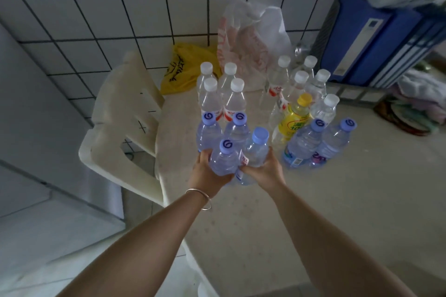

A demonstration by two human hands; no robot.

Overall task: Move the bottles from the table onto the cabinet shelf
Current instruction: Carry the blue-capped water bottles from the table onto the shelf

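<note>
Left hand: my left hand [209,171] is curled round the near-left blue-capped bottle [223,160], fingers wrapped across its lower body; a thin bangle [201,198] sits on that wrist.
Right hand: my right hand [264,171] grips the plain blue-capped bottle [256,149] just beside it, thumb and fingers closed on its lower half.
Held pair: I see the two bottles touching each other, upright with a slight tilt; whether their bases rest on the bench [301,212] or are lifted I cannot tell.
Behind the hands: two more blue bottles [209,131] stand touching the held pair, on the bench.
Far left group: four white-capped clear bottles [233,99] stand in a tight square behind those.
Right group: a yellow-capped bottle [295,120] stands among several white-capped clear bottles [299,84], with two blue bottles [321,144] in front of it, near my right hand but apart from it.
Back of bench: a yellow bag [183,70] and a white plastic bag [251,41] lie against the tiled wall [96,7].
Right edge: blue binders [376,38] stand beside the right group.
Left of bench: a pale plastic chair [125,113] is pushed up to the bench edge.
</note>
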